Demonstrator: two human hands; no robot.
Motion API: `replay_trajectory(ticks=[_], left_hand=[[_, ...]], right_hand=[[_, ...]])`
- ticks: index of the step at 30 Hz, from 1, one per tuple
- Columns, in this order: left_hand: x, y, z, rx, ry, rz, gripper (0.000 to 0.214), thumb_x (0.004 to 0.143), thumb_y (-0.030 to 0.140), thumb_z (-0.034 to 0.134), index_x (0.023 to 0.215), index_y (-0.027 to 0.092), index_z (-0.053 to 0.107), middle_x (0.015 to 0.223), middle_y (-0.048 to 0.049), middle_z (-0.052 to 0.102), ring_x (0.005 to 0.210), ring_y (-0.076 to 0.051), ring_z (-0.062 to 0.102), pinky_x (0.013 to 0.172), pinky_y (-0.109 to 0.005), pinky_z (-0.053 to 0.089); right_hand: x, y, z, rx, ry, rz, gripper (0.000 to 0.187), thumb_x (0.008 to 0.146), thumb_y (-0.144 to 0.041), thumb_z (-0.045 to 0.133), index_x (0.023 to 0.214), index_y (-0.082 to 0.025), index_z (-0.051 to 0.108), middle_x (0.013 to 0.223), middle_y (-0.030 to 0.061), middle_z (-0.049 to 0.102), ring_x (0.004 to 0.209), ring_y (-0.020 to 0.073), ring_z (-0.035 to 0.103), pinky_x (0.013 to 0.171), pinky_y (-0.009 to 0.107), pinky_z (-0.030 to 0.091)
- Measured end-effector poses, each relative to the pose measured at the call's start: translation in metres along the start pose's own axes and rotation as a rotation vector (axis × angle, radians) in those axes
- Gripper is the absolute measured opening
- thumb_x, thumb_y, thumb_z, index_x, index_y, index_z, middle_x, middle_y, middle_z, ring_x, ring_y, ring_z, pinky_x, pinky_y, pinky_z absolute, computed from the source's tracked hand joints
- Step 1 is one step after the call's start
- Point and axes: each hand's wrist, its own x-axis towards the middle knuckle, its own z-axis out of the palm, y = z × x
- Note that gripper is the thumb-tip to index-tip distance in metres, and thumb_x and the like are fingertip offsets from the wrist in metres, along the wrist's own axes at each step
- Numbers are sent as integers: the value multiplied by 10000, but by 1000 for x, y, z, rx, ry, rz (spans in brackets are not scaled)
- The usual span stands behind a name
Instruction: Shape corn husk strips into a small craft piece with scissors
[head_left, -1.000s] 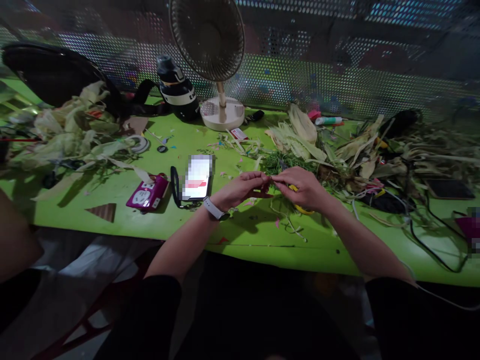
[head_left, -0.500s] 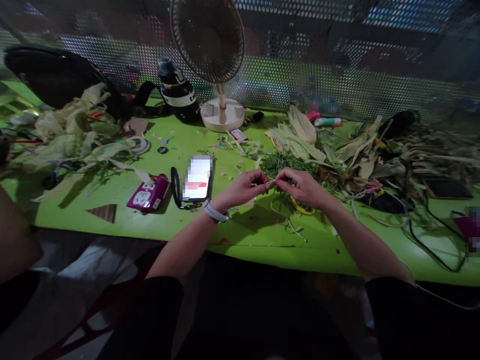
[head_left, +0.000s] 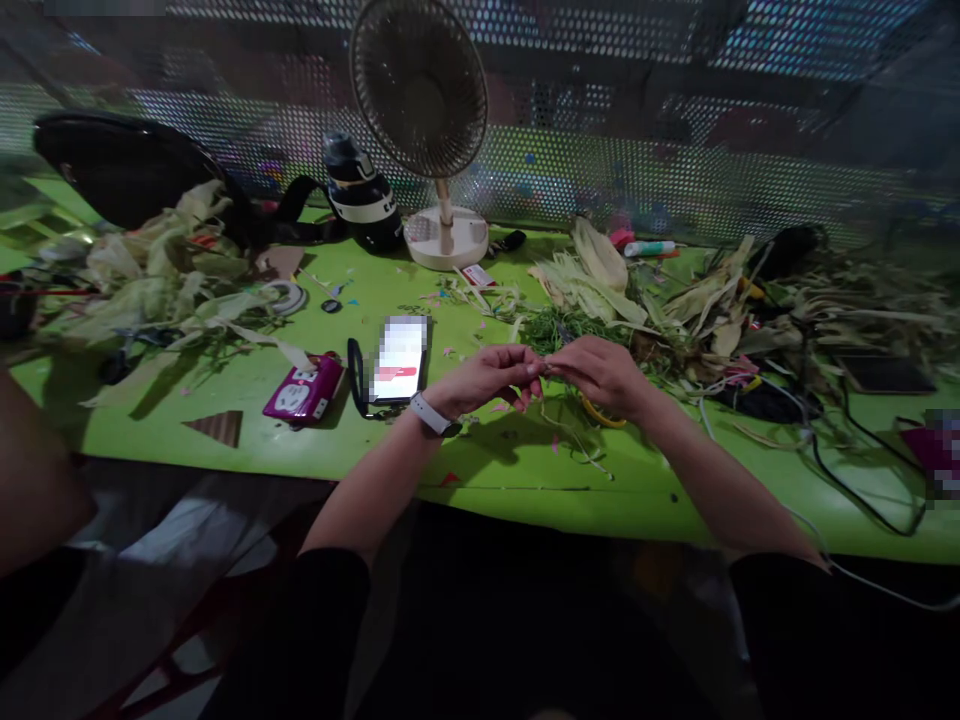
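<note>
My left hand (head_left: pixel 491 375) and my right hand (head_left: pixel 596 372) meet fingertip to fingertip just above the green table (head_left: pixel 495 470), near its middle. Both pinch a small thin piece between them; it is too small to name. A white watch (head_left: pixel 427 413) sits on my left wrist. Under my right hand lies a yellow ring-shaped thing (head_left: pixel 600 413), partly hidden. A heap of thin green strands (head_left: pixel 559 325) lies just behind the hands.
A phone (head_left: pixel 400 357) and a pink power strip (head_left: pixel 300 393) lie left of my hands. A fan (head_left: pixel 431 120) and a dark bottle (head_left: pixel 360 195) stand at the back. Corn husks (head_left: pixel 150 275) pile up left, more husks (head_left: pixel 720 295) right, with black cables (head_left: pixel 862 470).
Both hands stay pinched together over the same spot; the fingers have shifted slightly. The view has tilted a little.
</note>
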Motion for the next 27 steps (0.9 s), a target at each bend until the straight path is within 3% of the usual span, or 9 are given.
replay_trajectory(ticks=[4, 6, 8, 11, 15, 19, 27], left_hand=[[4, -3, 0, 120, 82, 98, 310, 787, 425, 731, 843, 155, 590, 783, -32, 705, 666, -100, 665, 539, -186, 516], [6, -5, 0, 171, 123, 147, 322, 774, 437, 736, 823, 155, 589, 793, -42, 712, 668, -106, 668, 520, -188, 512], [8, -5, 0, 201, 173, 187, 322, 766, 438, 741, 811, 156, 592, 797, -47, 715, 656, -105, 661, 505, -191, 504], [9, -6, 1, 221, 254, 229, 328, 752, 442, 754, 807, 155, 604, 778, -45, 711, 639, -101, 649, 497, -188, 496], [10, -7, 1, 216, 315, 258, 350, 739, 465, 759, 805, 153, 614, 769, -37, 699, 620, -90, 634, 484, -178, 486], [11, -8, -1, 209, 355, 253, 335, 747, 465, 753, 811, 165, 617, 767, -32, 692, 608, -82, 618, 485, -181, 477], [9, -5, 0, 61, 415, 217, 274, 731, 400, 783, 798, 180, 633, 744, -9, 676, 609, -65, 589, 502, -169, 444]], right_hand=[[-6, -3, -11, -28, -35, 253, 264, 961, -362, 495, 1028, -183, 677, 908, 80, 716, 834, 182, 644, 763, 293, 480], [-13, -4, -19, -106, -191, 444, 258, 938, -340, 482, 944, -173, 678, 880, 81, 705, 794, 187, 632, 717, 292, 457], [-20, -4, -25, -202, -434, 623, 231, 889, -338, 504, 877, -173, 665, 852, 76, 690, 743, 191, 612, 640, 287, 413], [-27, -7, -28, -292, -685, 761, 263, 825, -382, 538, 933, -166, 640, 922, 92, 678, 764, 210, 607, 584, 284, 360], [-31, -11, -24, -329, -686, 824, 403, 787, -394, 546, 1097, -141, 585, 1084, 142, 653, 888, 256, 623, 617, 299, 394], [-33, -15, -24, -360, -691, 821, 450, 797, -397, 543, 1143, -110, 558, 1128, 183, 632, 982, 308, 621, 677, 332, 443], [-33, -14, -26, -384, -756, 999, 380, 809, -348, 584, 1097, -110, 516, 896, 156, 682, 769, 262, 665, 602, 293, 407]])
